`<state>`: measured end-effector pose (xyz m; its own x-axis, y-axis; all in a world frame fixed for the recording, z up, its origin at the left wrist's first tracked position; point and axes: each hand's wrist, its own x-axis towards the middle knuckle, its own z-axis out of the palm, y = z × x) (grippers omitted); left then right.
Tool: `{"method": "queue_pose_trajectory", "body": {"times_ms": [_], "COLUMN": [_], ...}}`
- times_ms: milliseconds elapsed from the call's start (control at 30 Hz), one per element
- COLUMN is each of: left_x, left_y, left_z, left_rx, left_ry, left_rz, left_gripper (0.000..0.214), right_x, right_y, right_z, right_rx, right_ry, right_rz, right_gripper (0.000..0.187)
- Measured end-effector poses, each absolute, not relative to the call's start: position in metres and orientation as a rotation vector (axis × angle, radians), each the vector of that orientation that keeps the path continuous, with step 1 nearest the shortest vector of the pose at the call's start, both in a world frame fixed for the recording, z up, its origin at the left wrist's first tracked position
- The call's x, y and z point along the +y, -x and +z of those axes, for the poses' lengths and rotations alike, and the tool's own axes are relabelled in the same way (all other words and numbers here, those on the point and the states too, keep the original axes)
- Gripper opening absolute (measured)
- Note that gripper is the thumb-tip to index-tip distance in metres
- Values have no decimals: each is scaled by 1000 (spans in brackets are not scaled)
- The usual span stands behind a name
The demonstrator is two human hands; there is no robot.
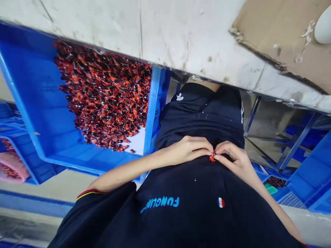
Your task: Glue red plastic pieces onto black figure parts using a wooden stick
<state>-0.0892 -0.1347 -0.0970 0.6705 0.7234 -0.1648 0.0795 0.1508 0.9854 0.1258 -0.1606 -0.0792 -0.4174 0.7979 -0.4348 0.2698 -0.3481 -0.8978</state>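
My left hand [194, 148] and my right hand [233, 155] meet in front of my waist, over my dark shirt. A small orange-red plastic piece [212, 158] sits between their fingertips. Thumb and forefinger of each hand are pinched at it, so its upper part is covered and its exact kind is too small to make out. To my left, a heap of small shiny red-and-black plastic pieces [108, 98], some with ring shapes, fills much of a large blue crate [42, 82].
A worn white tabletop [178, 38] runs across in front of me, with torn cardboard [274, 38] and a white rounded object [323, 26] at right. More blue crates [314, 172] stand right, near a metal frame [297, 141]. A pink basket [22, 167] is far left.
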Motion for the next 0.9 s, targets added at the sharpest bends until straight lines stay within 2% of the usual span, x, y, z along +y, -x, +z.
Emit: {"method": "queue_pose_trajectory", "body": {"times_ms": [367, 733, 900], "left_x": [-122, -102, -105], "left_y": [92, 89, 89], "left_z": [-96, -96, -97], "left_rx": [536, 356, 366], "left_ry": [-1451, -1445, -1416], "left_rz": [404, 225, 234], "left_gripper": [18, 20, 19], "right_x": [-150, -145, -149], "right_y": [-132, -135, -133], "right_z": [-74, -76, -80], "right_rx": [-1893, -1922, -1939], "right_ry": [1233, 1107, 1091], "right_rz": [1777, 1905, 1862], "right_gripper": [1, 4, 4]}}
